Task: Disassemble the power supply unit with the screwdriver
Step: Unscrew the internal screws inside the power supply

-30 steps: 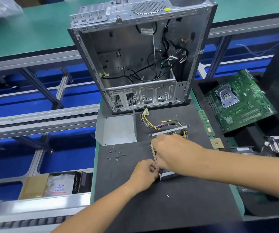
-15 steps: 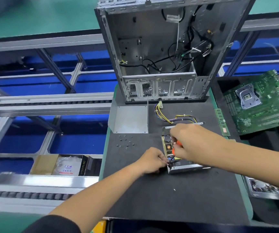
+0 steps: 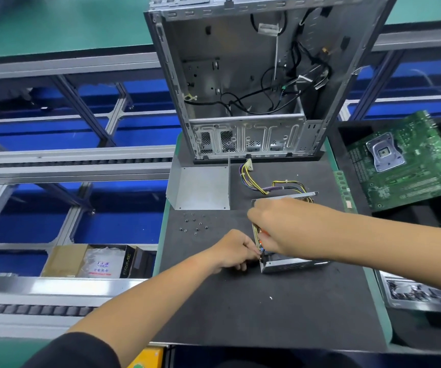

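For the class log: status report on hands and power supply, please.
Left hand pinching at the power supply near corner. Right hand over it, gripping the screwdriver, mostly hidden. Cover off, screws loose on mat. Nothing in the way.

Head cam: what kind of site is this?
Likely an electronics teardown or recycling line: gutted grey metal PC case on a black foam bench mat, bare green motherboard set aside, aluminium-framed roller conveyor alongside.
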Available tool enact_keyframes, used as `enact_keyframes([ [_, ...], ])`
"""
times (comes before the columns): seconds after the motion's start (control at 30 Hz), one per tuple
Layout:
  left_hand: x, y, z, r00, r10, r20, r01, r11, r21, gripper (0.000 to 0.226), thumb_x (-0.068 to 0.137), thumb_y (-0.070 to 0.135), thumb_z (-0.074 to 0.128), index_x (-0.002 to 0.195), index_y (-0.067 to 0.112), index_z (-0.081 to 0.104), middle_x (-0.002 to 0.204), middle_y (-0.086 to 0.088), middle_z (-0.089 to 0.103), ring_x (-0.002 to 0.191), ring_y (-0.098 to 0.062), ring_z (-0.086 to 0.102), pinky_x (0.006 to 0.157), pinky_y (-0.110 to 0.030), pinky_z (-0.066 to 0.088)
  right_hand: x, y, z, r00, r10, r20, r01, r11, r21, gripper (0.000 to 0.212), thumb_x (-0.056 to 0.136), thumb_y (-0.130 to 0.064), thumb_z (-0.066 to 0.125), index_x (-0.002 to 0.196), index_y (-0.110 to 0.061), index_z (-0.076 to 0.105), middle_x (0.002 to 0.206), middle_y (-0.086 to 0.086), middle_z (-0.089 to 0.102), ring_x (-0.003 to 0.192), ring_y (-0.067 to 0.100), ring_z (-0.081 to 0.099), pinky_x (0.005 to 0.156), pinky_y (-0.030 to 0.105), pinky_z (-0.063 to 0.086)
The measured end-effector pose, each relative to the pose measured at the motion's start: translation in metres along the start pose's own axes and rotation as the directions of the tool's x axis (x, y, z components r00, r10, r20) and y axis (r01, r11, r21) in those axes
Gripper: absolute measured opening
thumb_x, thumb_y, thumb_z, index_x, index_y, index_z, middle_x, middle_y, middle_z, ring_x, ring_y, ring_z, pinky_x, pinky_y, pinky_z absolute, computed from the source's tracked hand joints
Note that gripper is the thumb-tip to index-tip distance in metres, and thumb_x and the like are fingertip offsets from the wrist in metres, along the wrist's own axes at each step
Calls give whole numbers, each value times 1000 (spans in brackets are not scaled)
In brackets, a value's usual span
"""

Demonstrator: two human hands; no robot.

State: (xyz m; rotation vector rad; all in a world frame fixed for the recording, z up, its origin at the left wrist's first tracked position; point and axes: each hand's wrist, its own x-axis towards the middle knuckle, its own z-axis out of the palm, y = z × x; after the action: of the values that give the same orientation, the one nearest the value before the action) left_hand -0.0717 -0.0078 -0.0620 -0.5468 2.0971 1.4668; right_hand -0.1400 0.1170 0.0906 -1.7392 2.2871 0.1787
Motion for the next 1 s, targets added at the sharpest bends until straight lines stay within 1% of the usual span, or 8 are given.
enact_keyframes([
  [0.07,0,1,0,1000,4,-9,-4,999,33,30,85,9,62,60,24,59,50,16,55,38,-7,44,40,-17,35,1,-2,-3,999,-10,36,11,999,-31,14,94,-26,43,86,-16,38,84,6,47,69,24,43,51,33,25],
  [0.13,0,2,-1,1000,7,-10,-7,999,37,29,85,9,64,59,23,61,52,13,54,41,-8,38,41,-17,33,2,0,-6,997,-2,82,7,998,-62,17,95,-28,45,89,-13,48,88,12,58,69,27,46,50,34,26],
  [0.23,0,2,-3,999,-32,21,32,999,-16,24,87,10,63,65,19,64,53,6,58,39,-8,32,39,-18,27,3,7,-8,993,14,113,-7,998,-62,18,92,-28,50,88,-11,54,89,12,60,72,29,52,47,32,29],
  [0.37,0,-3,-6,994,-57,93,70,987,-141,18,92,11,56,78,15,67,50,3,59,35,-9,32,37,-18,25,1,15,-2,995,45,86,-48,999,26,19,88,-27,53,89,-9,58,86,11,60,81,31,60,60,34,45],
  [0.6,2,-10,-5,988,-55,143,91,961,-263,20,93,4,50,84,12,65,48,3,57,33,-6,37,34,-17,28,0,20,1,998,38,52,-39,999,20,21,89,-28,51,93,-9,60,88,10,62,85,29,60,58,33,43],
  [0.67,2,-10,-6,988,-54,148,93,959,-267,18,93,5,50,84,11,65,49,3,57,32,-6,38,34,-17,28,1,21,0,998,31,49,-31,999,-8,21,88,-28,52,91,-9,59,86,10,63,83,29,60,48,31,33],
  [0.73,2,-10,-6,987,-56,151,95,959,-268,17,93,5,48,86,9,64,50,2,57,32,-6,39,34,-17,28,1,22,-2,999,27,44,-26,999,-28,20,87,-27,52,89,-8,58,83,12,63,82,30,61,46,31,26],
  [1.0,2,-13,-4,991,-51,126,85,955,-285,14,93,7,52,86,10,63,56,-3,59,37,-10,48,36,-18,35,-1,21,0,998,40,58,-40,999,3,17,86,-25,52,86,-8,57,83,10,62,80,30,60,51,32,30],
])
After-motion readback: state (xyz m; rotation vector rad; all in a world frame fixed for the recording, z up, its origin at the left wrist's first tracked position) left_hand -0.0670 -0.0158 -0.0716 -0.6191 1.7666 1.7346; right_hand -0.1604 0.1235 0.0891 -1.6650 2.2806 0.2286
